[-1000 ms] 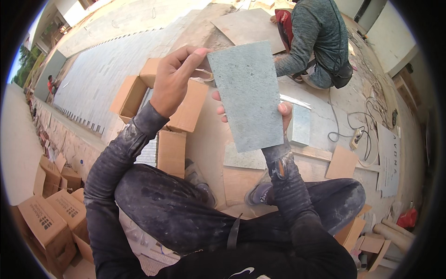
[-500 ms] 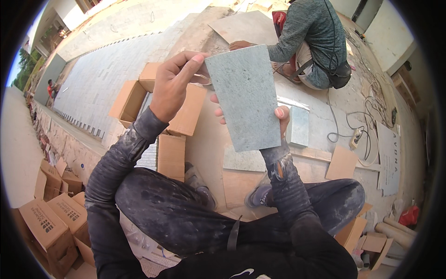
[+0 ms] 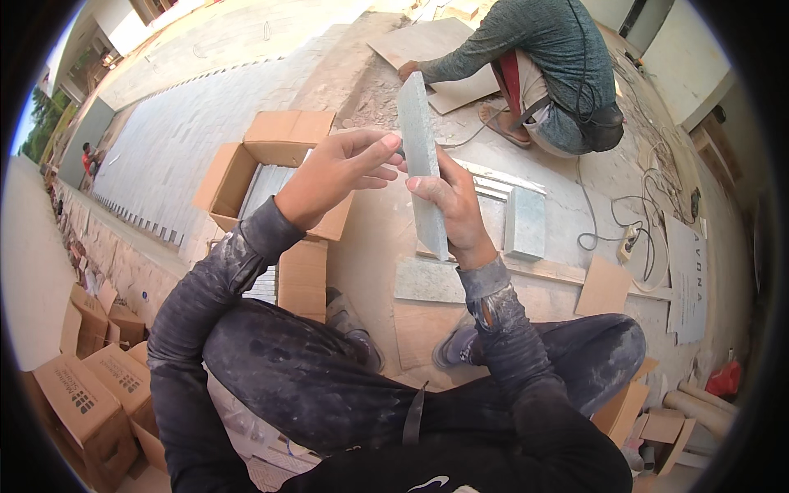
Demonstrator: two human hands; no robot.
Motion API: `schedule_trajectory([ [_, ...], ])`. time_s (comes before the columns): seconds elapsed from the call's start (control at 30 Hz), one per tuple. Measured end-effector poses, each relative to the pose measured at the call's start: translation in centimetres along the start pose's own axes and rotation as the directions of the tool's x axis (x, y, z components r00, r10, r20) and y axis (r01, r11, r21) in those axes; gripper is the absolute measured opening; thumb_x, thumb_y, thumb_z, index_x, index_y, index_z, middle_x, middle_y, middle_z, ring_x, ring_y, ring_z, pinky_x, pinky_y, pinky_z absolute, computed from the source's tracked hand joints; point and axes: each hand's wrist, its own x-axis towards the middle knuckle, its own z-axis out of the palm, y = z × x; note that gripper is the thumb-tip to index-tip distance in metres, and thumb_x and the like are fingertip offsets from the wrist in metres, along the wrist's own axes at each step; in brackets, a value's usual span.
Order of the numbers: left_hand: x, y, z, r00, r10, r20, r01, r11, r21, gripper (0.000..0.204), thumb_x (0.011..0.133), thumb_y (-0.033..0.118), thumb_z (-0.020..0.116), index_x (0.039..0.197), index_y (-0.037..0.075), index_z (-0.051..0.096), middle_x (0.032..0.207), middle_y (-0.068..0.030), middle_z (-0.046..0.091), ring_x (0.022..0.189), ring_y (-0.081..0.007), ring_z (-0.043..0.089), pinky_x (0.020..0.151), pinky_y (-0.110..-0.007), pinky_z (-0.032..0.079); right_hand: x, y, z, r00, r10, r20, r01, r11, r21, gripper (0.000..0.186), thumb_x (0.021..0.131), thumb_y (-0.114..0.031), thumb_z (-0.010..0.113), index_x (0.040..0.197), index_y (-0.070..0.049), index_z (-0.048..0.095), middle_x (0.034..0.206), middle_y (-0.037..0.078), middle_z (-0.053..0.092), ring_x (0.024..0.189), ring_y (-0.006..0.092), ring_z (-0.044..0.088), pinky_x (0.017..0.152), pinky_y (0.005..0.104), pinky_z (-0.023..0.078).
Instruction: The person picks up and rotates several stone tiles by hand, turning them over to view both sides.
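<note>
A grey-green stone tile (image 3: 421, 144) stands tilted nearly edge-on in front of me, its narrow side showing. My right hand (image 3: 456, 205) is closed round its lower part, thumb on the near side and fingers behind. My left hand (image 3: 349, 168) is beside the tile's left edge, its fingers stretched out and a little apart; whether the fingertips touch the stone I cannot tell. On the ground behind my right hand is a stack of similar tiles (image 3: 526, 223). Another flat tile (image 3: 429, 281) lies below the held one, between my feet.
An open cardboard box (image 3: 220, 182) with tiles inside stands left of centre. Ahead on the right a co-worker (image 3: 546, 74) crouches over a large board (image 3: 468, 86). Cables (image 3: 649, 238) and a power strip (image 3: 629, 245) lie right. More cartons (image 3: 82, 394) fill the lower left.
The tile has turned from face-on to nearly edge-on in my right hand. My left hand has let go of its corner and moved slightly lower. The co-worker has leaned and reached left.
</note>
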Motion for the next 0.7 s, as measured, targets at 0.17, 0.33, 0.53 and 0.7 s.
schedule_trajectory([
  [0.17, 0.8, -2.1, 0.0, 0.995, -0.096, 0.03, 0.09, 0.98, 0.176, 0.046, 0.091, 0.035, 0.063, 0.114, -0.005, 0.059, 0.098, -0.0086, 0.064, 0.089, -0.0139, 0.062, 0.082, -0.028, 0.052, -0.9, 1.8, 1.5, 0.962, -0.235, -0.138, 0.043, 0.631, -0.774, 0.083, 0.069, -0.024, 0.08, 0.137, 0.006, 0.041, 0.132, 0.028, 0.038, 0.127, 0.0371, 0.039, 0.101, 0.0434, 0.039],
  [0.33, 0.5, -1.8, -0.9, 0.998, 0.031, -0.062, -0.038, 0.992, -0.116, 0.038, 0.093, 0.027, 0.061, 0.116, -0.003, 0.057, 0.101, -0.0081, 0.066, 0.091, -0.0126, 0.063, 0.083, -0.03, 0.052, 0.3, -0.9, 0.1, 0.968, -0.184, -0.169, 0.096, 0.898, -0.429, 0.074, 0.079, -0.023, 0.076, 0.136, 0.009, 0.041, 0.127, 0.025, 0.05, 0.108, 0.0276, 0.056, 0.088, 0.0359, 0.049],
  [0.53, 0.7, -1.4, -2.1, 0.988, 0.151, -0.038, -0.154, 0.985, -0.082, 0.036, 0.095, 0.026, 0.057, 0.118, -0.002, 0.053, 0.1, -0.0073, 0.066, 0.091, -0.0121, 0.064, 0.083, -0.031, 0.052, 0.8, -2.5, -2.4, 0.98, 0.042, -0.194, -0.053, 0.997, -0.053, 0.04, 0.09, -0.014, 0.062, 0.122, 0.009, 0.056, 0.107, 0.016, 0.066, 0.094, 0.0191, 0.064, 0.083, 0.0308, 0.052],
  [0.7, 0.7, -0.8, -1.0, 0.985, 0.16, -0.07, -0.164, 0.985, -0.054, 0.033, 0.095, 0.024, 0.057, 0.115, -0.002, 0.055, 0.094, -0.0062, 0.066, 0.086, -0.0104, 0.062, 0.08, -0.027, 0.05, 0.6, -2.7, -2.6, 0.98, 0.047, -0.193, -0.052, 0.998, -0.02, 0.035, 0.092, -0.012, 0.06, 0.119, 0.01, 0.058, 0.105, 0.016, 0.066, 0.09, 0.0198, 0.066, 0.081, 0.0332, 0.053],
])
